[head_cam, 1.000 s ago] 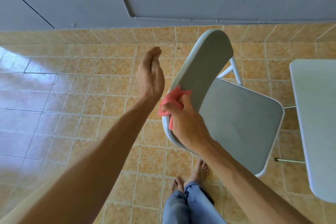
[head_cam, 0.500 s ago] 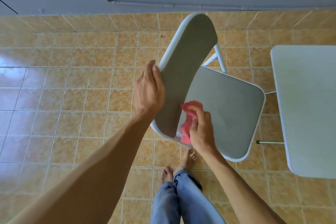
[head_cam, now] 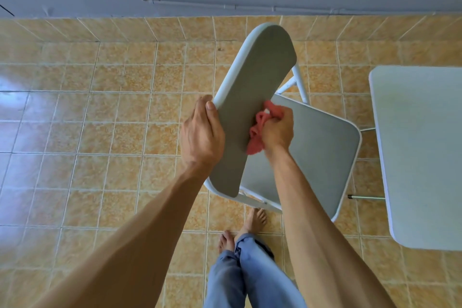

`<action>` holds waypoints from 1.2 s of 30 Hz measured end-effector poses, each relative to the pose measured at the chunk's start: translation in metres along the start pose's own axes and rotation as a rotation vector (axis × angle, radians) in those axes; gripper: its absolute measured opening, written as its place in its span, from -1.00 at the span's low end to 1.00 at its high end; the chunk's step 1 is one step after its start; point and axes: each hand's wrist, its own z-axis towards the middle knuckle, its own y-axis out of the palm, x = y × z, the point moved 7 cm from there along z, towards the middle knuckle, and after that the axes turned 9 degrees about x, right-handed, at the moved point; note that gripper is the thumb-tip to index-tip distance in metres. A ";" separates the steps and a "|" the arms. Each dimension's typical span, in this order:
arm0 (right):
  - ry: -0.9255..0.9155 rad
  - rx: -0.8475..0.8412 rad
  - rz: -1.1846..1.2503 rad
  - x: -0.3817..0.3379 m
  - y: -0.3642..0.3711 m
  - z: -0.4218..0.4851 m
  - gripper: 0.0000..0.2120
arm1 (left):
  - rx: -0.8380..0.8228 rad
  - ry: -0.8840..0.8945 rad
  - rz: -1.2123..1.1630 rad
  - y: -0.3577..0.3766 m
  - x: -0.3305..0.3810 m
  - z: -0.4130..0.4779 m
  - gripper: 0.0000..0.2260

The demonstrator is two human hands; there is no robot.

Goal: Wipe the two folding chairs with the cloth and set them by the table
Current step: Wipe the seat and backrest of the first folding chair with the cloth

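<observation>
One grey folding chair [head_cam: 322, 157] with a white frame stands unfolded on the tiled floor in front of me. My left hand [head_cam: 201, 136] grips the left edge of its backrest [head_cam: 252, 97], thumb on the front face. My right hand [head_cam: 277, 130] is closed on a bunched pink cloth [head_cam: 257, 132] and presses it against the front of the backrest, near its right edge above the seat. A second chair is not in view.
A white table [head_cam: 420, 152] stands at the right, its corner close to the chair's seat, with a metal leg tip [head_cam: 365, 197] showing below. A grey wall runs along the back. My bare feet [head_cam: 240, 230] stand just behind the chair on orange tiles.
My left hand came from open air onto the backrest edge and now grips it. My right hand slid the cloth from the backrest's near end up along its front face.
</observation>
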 end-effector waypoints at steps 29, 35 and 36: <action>0.147 -0.594 0.278 -0.090 -0.178 -0.139 -0.70 | -0.771 -0.525 -0.514 -0.064 0.124 -0.099 -0.30; 0.093 -0.509 0.327 -0.103 -0.242 -0.165 -0.80 | -0.911 -0.331 -0.571 -0.087 0.184 -0.126 -0.45; 0.080 -0.506 0.317 -0.105 -0.253 -0.166 -0.76 | -0.873 -0.304 -0.597 -0.090 0.195 -0.128 -0.50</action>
